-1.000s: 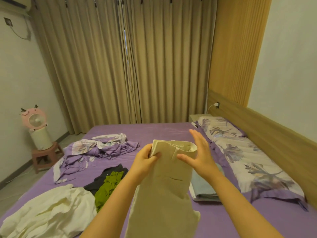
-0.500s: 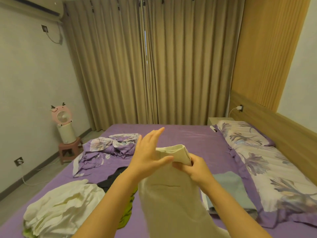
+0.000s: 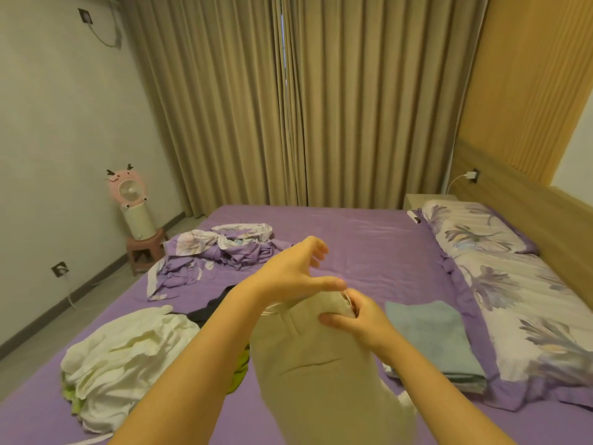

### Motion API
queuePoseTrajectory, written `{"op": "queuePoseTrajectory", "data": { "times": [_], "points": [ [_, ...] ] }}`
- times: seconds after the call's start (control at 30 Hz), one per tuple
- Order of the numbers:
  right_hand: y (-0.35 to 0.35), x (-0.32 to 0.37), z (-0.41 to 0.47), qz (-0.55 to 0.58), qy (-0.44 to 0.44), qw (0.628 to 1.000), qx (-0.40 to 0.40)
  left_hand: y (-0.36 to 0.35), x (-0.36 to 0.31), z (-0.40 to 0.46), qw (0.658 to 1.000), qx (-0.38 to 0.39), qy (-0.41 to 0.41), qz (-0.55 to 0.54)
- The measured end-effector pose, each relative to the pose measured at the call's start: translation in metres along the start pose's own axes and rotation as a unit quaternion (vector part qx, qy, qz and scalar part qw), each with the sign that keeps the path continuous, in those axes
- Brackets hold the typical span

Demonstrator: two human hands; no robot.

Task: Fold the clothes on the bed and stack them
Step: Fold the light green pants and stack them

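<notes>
Right hand [image 3: 359, 319] pinches the beige trousers [image 3: 317, 364] at the waistband (held upright). Left hand [image 3: 295, 274] hovers spread, gripping nothing.

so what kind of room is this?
A home bedroom, most likely: a wide bed with a purple sheet and floral pillows, floor-length curtains across the far wall, and loose clothes lying on the mattress.

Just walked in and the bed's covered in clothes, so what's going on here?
A person is folding laundry on the purple bed. The right hand pinches the top of a cream garment held up in front, while the left hand hovers open above it. A folded stack lies by the pillows; a white heap and a dark garment wait unfolded.
</notes>
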State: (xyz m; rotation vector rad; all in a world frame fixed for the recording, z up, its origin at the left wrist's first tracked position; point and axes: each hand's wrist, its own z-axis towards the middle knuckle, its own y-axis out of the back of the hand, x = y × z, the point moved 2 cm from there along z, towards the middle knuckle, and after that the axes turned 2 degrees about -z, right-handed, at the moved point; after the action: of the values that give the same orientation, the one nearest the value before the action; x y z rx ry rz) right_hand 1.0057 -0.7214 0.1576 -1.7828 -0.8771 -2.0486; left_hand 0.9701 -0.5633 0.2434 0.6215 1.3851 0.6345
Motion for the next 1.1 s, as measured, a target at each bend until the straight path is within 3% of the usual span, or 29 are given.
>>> {"op": "queuePoseTrajectory", "data": {
  "times": [0.07,0.1,0.23,0.4,0.6,0.87,1.03,1.1],
  "points": [
    [0.004,-0.002,0.003,-0.002,0.020,1.000,0.000,-0.012,0.001,0.000,0.992,0.102,0.057,0.046],
    [0.006,0.000,0.006,0.003,0.029,1.000,-0.002,-0.019,0.004,0.001,0.989,0.115,0.073,0.061],
    [0.020,-0.013,0.013,0.024,0.015,1.000,0.014,-0.041,0.013,0.008,0.992,0.035,0.082,0.092],
    [0.045,-0.067,0.006,-0.120,-0.027,0.990,0.067,-0.053,0.019,0.007,0.984,-0.032,0.056,0.166],
    [0.070,-0.137,-0.009,-0.260,-0.082,0.958,0.091,-0.035,0.046,0.006,0.994,-0.044,0.046,0.090],
    [0.082,-0.145,0.004,-0.321,-0.078,0.943,-0.048,-0.033,0.098,0.003,0.987,-0.086,0.134,-0.031],
    [0.068,-0.131,0.013,-0.427,0.076,0.885,-0.171,-0.035,0.143,-0.005,0.959,-0.155,0.208,-0.116],
    [0.056,-0.138,0.012,-0.468,0.124,0.858,-0.170,-0.041,0.165,-0.009,0.957,-0.148,0.222,-0.110]
  ]
}}
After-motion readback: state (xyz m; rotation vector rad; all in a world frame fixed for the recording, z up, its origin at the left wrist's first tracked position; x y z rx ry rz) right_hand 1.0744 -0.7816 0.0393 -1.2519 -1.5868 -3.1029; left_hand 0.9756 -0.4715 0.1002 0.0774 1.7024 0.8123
